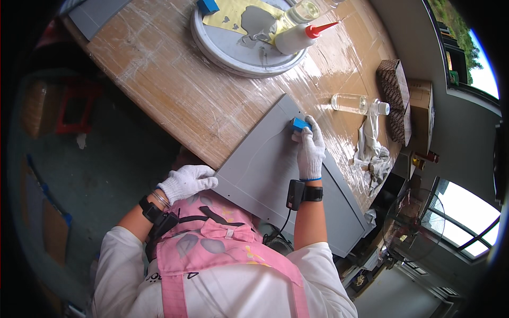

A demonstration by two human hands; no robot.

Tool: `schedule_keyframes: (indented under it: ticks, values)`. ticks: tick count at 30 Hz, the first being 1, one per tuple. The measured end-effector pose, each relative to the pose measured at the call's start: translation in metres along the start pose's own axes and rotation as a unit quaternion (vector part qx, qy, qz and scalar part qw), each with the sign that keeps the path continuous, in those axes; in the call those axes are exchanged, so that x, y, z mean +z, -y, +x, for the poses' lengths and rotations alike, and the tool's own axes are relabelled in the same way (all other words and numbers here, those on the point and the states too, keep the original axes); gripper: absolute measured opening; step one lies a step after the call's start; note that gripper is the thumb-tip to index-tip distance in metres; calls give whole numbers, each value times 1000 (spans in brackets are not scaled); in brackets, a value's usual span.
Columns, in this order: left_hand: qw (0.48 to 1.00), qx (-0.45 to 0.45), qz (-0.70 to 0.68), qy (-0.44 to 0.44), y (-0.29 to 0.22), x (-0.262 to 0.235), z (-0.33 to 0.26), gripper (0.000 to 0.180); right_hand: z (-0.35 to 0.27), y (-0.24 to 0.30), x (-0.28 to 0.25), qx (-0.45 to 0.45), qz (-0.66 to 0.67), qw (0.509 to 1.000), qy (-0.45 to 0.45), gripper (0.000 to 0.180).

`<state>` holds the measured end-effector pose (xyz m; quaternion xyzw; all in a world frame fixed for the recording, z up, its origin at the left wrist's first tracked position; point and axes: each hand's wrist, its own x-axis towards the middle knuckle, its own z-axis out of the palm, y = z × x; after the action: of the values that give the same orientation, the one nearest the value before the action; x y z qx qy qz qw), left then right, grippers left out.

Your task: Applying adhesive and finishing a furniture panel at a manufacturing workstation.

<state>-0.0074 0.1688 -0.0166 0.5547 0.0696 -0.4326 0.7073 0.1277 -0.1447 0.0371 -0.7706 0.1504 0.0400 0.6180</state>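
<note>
A flat grey panel [265, 159] lies slantwise over the table's near edge, with small holes along its border. In a white knit glove, my right hand [310, 151] grips a small blue block [300, 124] between thumb and fingers, against the panel's upper part. What the block is made of I cannot tell. My left hand [188, 182], also gloved, has its fingers closed at the panel's near left corner. Beyond the panel, a round grey lid-like tray [212, 45] carries a yellow sheet [225, 15] smeared with grey paste and a white squeeze bottle [291, 40] with a red nozzle.
Clear film covers the wooden table [159, 69]. On it are a second blue block [208, 6], a clear jar [303, 11], a lying clear bottle [358, 104] and a crumpled cloth [371, 153]. Patterned boxes [393, 100] stand at the right, and a fan [413, 225] beyond.
</note>
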Motion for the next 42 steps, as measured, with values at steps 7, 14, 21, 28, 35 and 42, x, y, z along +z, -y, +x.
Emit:
schedule_keyframes:
  ticks: [7,14,21,28,35,42]
  values:
    - [1000,10,12,-4,3,-1,1,32,1,7,2,12,-27,999,17,39]
    - [1000,8,20,1,1,-1,1,34,-2,6,3,-8,-47,999,-2,38]
    - [1000,5,28,7,0,-2,0,36,-3,6,2,-6,-62,998,26,38]
    - [1000,-7,22,1,0,-1,1,38,-8,4,7,-32,-58,998,-14,37]
    - [1000,-10,23,-3,-7,1,-2,35,-11,2,13,-77,-102,992,-13,35]
    - [1000,-4,19,3,-5,0,-1,33,-21,2,15,-108,-140,984,20,34]
